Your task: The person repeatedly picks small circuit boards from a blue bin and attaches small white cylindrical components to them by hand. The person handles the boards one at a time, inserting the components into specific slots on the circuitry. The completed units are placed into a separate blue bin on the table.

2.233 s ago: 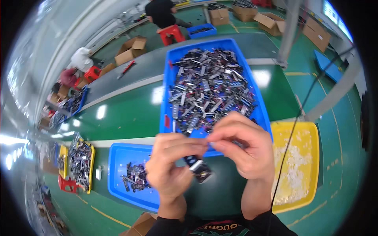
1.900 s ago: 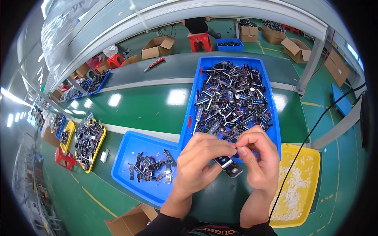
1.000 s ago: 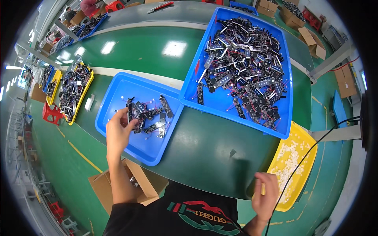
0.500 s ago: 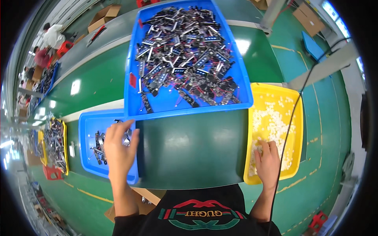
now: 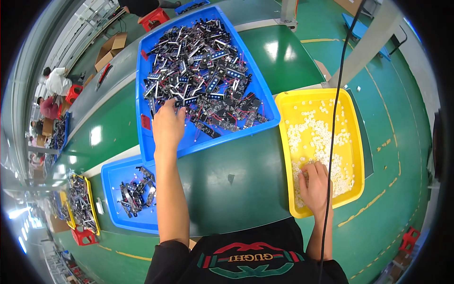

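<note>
My left hand [image 5: 168,127] reaches over the near left part of the large blue tray [image 5: 208,143], its thumb and fingers apart at the edge of a heap of small circuit boards [image 5: 203,71] with red wires and silvery strips. Nothing shows in its grasp. At the right, my right hand [image 5: 317,187] is down in the yellow tray [image 5: 357,137], fingers curled among small white pieces [image 5: 316,135]; its fingertips partly hide what they pinch. Beside my left forearm, the smaller blue tray [image 5: 113,208] holds a loose pile of similar boards [image 5: 134,198].
All three trays rest on a dark green worktable [image 5: 231,203]. A black cable [image 5: 336,90] hangs across the yellow tray, in front of my right hand. A grey post [image 5: 362,57] stands beyond it. Far left are a board-filled yellow tray [image 5: 96,213], red stools [image 5: 85,236] and other people.
My left hand has gone from above the smaller blue tray to the heap in the large one. My right hand stays among the white pieces. The whole view has shifted and turned somewhat.
</note>
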The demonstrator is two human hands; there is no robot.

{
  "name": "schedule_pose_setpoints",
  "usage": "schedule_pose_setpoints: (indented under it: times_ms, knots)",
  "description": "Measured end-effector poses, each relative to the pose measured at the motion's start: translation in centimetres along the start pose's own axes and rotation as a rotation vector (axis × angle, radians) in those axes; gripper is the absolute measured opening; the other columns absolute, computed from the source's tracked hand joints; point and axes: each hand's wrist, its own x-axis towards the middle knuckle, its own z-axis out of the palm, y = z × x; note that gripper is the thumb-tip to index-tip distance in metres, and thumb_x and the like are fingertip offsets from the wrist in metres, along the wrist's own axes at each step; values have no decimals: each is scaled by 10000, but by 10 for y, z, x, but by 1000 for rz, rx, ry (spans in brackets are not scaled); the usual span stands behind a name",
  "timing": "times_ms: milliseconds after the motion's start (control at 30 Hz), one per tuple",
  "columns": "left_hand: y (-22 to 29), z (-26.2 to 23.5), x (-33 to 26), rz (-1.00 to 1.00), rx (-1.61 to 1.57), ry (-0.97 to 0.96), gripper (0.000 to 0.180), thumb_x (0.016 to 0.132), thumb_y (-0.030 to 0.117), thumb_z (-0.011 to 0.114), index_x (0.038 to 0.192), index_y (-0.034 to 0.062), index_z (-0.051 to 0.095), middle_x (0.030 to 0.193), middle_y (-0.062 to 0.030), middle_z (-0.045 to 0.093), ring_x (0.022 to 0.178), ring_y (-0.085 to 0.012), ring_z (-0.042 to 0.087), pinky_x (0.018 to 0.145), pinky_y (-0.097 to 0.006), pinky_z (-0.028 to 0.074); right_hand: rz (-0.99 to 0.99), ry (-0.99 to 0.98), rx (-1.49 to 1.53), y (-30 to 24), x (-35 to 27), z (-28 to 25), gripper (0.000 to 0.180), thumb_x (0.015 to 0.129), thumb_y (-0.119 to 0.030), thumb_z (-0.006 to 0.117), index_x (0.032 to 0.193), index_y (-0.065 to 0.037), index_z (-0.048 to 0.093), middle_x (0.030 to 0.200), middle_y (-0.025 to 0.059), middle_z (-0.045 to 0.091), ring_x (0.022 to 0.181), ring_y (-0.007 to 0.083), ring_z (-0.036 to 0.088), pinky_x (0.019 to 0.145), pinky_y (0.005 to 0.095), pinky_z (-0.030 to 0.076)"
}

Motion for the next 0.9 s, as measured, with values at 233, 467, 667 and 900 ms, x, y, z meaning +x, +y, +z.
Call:
schedule_pose_setpoints:
  times_ms: [233,467,667,900]
  knots:
    - [-3,-7,5,-47,-354,63,192,822,156,701,936,3,674,762,-100,695,711,-175,673,637,-296,499,18,154,136,7,-3,4,122,746,-10,658,822,-30,563,740,124,541,668,326,552,577,410,457]
    - [-3,-40,-6,-82,-1045,137,163,942,141,565,1009,-7,551,878,-76,623,799,-224,689,643,-286,556,60,207,229,-6,1,-1,210,668,67,683,795,-36,551,700,95,547,537,206,536,474,308,436]
    - [2,-56,-10,-55,-1675,3,148,980,157,483,1033,20,495,893,-106,641,796,-311,698,662,-327,587,-170,339,547,-54,27,-7,213,665,108,685,787,-16,561,813,106,647,600,155,593,518,252,469]
    - [20,-64,-26,-120,-2156,-134,376,885,59,581,1221,-52,452,1027,-173,627,866,-275,679,765,-299,594,-321,230,1295,-149,87,13,144,751,100,686,854,21,624,885,126,676,708,135,650,585,228,508]
